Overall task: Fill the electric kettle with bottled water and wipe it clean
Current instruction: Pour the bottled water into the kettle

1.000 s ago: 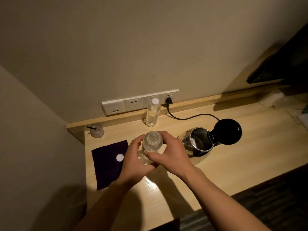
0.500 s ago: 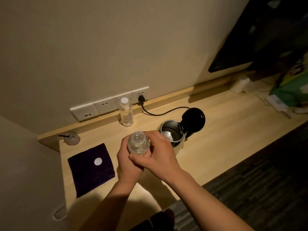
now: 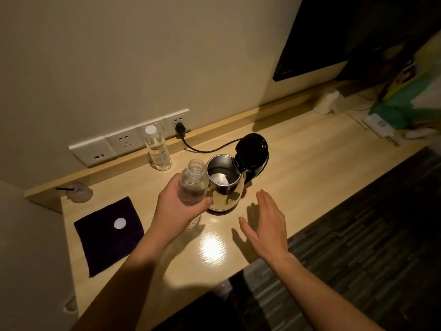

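One hand now: your right hand [image 3: 267, 225] has let go, flat and empty, left hand [image 3: 177, 212] gripping the uncapped clear plastic bottle [image 3: 192, 186] beside the open steel kettle [image 3: 225, 185], centre frame — pouring's next.

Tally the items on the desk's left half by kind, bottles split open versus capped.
Open bottle, in left hand: 1
Capped bottle: 1
Kettle: 1
Dark cloth: 1
White cap on cloth: 1
Total: 5

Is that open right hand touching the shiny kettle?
Apart. In the head view the right hand hovers open beside the kettle, with a strip of bare desk showing between its fingertips and the kettle's body.
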The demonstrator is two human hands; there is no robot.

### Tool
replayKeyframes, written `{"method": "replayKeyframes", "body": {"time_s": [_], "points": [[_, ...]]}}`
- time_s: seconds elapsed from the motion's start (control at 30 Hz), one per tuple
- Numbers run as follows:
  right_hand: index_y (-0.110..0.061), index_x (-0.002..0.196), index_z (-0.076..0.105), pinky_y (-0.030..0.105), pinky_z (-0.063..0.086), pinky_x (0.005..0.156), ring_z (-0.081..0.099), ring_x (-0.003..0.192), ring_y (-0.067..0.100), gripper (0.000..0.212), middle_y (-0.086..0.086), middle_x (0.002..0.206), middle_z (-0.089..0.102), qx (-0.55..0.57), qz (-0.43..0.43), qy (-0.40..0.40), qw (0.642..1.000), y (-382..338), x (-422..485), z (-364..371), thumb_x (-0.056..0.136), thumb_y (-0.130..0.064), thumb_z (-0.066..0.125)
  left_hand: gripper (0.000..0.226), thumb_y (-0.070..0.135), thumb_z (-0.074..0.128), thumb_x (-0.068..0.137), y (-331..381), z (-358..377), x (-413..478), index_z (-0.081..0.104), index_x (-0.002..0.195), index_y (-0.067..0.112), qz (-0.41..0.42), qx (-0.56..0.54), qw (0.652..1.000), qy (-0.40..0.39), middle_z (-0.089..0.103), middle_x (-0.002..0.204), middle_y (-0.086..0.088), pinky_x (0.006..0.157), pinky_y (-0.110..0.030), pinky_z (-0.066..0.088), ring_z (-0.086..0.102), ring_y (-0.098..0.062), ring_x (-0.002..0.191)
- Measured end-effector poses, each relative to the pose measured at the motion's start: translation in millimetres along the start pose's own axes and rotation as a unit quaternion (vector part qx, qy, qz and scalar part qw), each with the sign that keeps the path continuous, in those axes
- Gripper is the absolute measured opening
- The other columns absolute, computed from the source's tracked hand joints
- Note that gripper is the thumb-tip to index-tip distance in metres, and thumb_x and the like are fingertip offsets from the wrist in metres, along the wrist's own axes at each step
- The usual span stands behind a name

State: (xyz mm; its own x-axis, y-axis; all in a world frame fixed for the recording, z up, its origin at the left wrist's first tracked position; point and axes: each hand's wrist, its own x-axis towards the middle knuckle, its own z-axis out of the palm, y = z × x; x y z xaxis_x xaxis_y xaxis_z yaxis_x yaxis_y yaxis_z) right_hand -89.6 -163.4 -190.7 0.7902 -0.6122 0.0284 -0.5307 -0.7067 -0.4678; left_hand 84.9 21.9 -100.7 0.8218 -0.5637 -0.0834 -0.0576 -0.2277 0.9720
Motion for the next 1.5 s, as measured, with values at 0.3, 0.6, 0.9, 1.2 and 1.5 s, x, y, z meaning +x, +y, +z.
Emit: {"method": "replayKeyframes", "body": {"time_s": [0.3,0.6,0.9,1.2,1.5], "points": [[-0.023,0.163,0.012,0.033,0.009,0.122,0.011,0.159,0.017,0.095,0.001,0.174,0.013,-0.074,0.023,-0.054,0.995,36,12,65,0.092,-0.078,0.042,0.065,0.045,0.091,0.061,-16,-6,7,0.065,0.120,0.039,-0.023,0.047,0.996,-0.074,0.076,0.115,0.015,0.094,-0.034,0.058,0.072,-0.007,0.107],[-0.017,0.166,0.000,0.034,-0.002,0.126,-0.017,0.157,0.012,0.104,0.001,0.174,-0.008,-0.123,0.007,-0.086,0.989,43,20,93,0.091,-0.085,0.023,0.061,0.031,0.091,0.065,-13,-8,14,0.067,0.121,0.027,-0.033,0.069,0.993,-0.092,0.078,0.111,0.006,0.089,-0.029,0.056,0.074,-0.011,0.101],[-0.016,0.166,-0.001,0.036,-0.002,0.127,-0.016,0.159,0.015,0.102,0.003,0.174,-0.008,-0.131,0.001,-0.095,0.987,46,21,96,0.092,-0.084,0.021,0.059,0.039,0.089,0.059,-4,0,25,0.067,0.112,0.026,-0.080,0.123,0.983,-0.107,0.077,0.104,0.003,0.092,-0.043,0.059,0.073,-0.015,0.096],[-0.017,0.166,0.001,0.038,0.003,0.128,-0.015,0.159,0.015,0.103,0.002,0.175,-0.006,-0.129,0.006,-0.091,0.987,47,22,98,0.091,-0.085,0.021,0.039,0.027,0.090,0.062,8,-6,38,0.069,0.094,0.021,-0.124,0.212,0.959,-0.138,0.080,0.094,0.001,0.090,-0.052,0.060,0.076,-0.019,0.088],[-0.018,0.166,0.002,0.036,0.000,0.127,-0.016,0.159,0.015,0.103,0.002,0.175,-0.007,-0.125,0.010,-0.094,0.988,45,22,95,0.090,-0.085,0.021,0.042,0.034,0.085,0.058,23,-9,43,0.068,0.092,0.017,-0.145,0.307,0.930,-0.139,0.077,0.087,0.000,0.079,-0.047,0.062,0.073,-0.020,0.082]]}}
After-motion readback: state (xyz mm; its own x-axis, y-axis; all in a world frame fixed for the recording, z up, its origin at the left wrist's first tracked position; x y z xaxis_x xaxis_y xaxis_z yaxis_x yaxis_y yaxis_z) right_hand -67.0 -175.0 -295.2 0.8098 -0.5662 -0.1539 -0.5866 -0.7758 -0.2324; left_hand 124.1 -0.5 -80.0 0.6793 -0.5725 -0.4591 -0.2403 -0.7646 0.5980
